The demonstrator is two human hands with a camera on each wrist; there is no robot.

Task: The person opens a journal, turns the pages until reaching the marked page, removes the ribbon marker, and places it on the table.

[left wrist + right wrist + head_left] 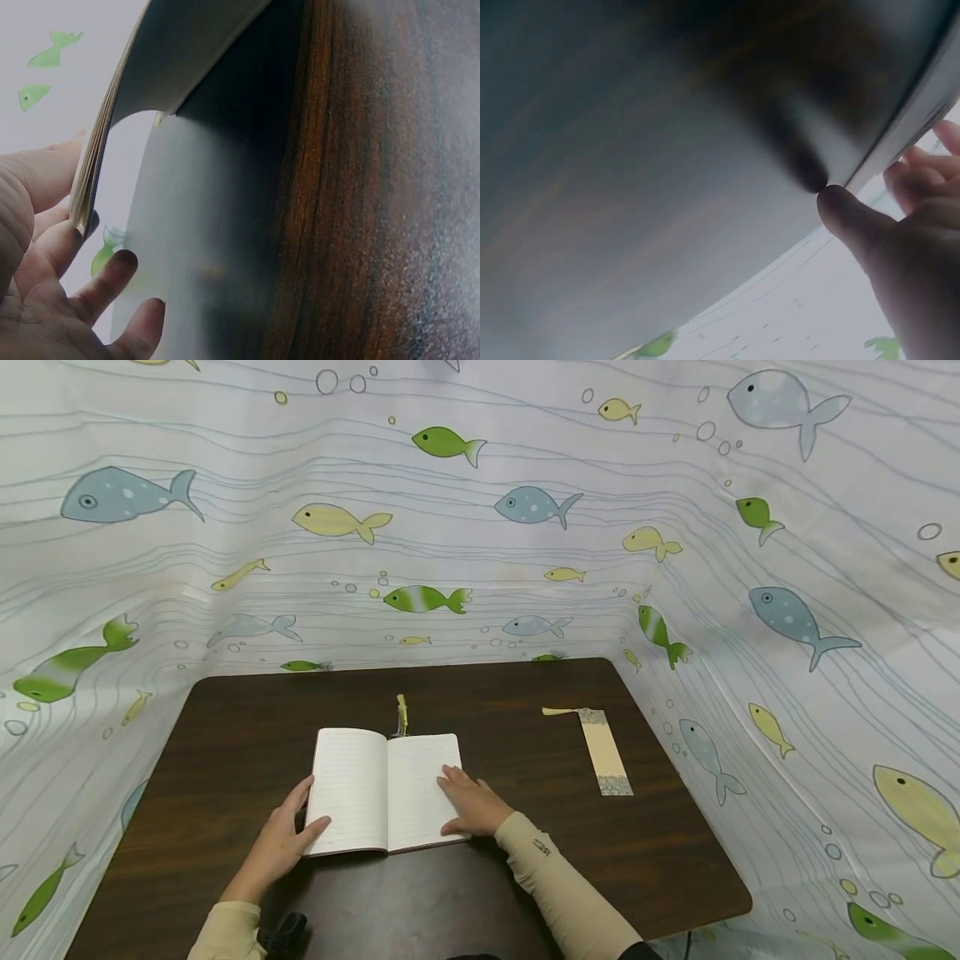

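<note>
Surrounding the dark wooden table [225, 760], fish-print curtains [525, 527].

Notebook [386, 792]: lies open and flat on the dark wooden worktop [225, 743], near the front-middle of it, spine pointing away from the front edge. White, faintly lined pages on both sides, blank as far as can be seen; thin brownish cover edge showing along the near side. Yellow ribbon marker [402, 714] sticking out from the top of the spine onto the worktop. Left page edge held by the left hand [279, 843], thumb on the paper, fingers under the page stack. Right page pressed by the right hand [472, 804], fingers spread flat near its lower outer corner.
</note>
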